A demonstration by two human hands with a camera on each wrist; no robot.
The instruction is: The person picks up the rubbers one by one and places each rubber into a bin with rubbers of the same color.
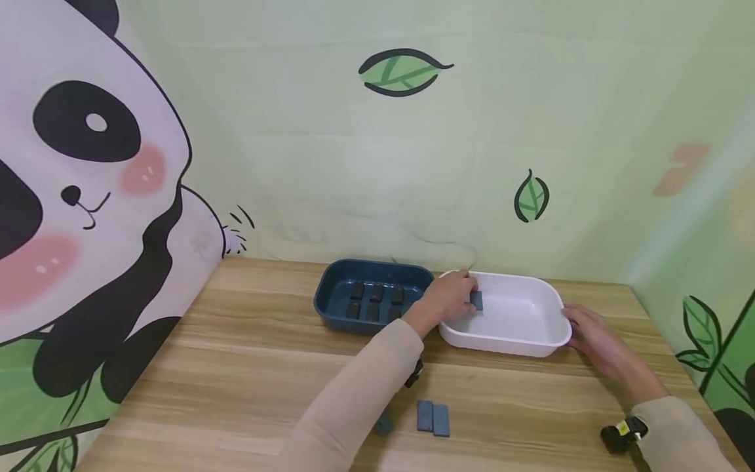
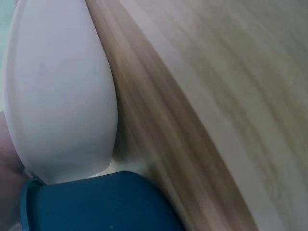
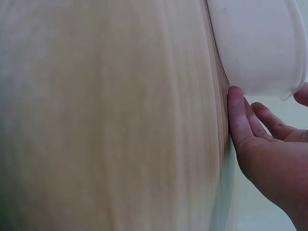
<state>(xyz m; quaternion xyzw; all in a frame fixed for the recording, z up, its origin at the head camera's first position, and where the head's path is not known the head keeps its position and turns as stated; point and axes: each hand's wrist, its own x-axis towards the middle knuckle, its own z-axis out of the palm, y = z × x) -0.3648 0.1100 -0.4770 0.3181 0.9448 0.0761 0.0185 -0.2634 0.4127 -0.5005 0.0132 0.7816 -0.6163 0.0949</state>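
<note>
A white plastic basin stands to the right of a dark blue basin. My left hand reaches over the white basin's left rim and pinches a small blue-grey rectangular block inside it. In the left wrist view only a blurred edge of that hand shows. Against the white basin's right end rests my right hand. In the right wrist view its extended fingers touch the lower wall, while the thumb lies near the rim.
Dark rectangular blocks lie in two rows inside the blue basin. Two blue-grey blocks sit side by side on the wooden table. A greenish piece is partly hidden by the left sleeve. A printed cloth wall rises behind.
</note>
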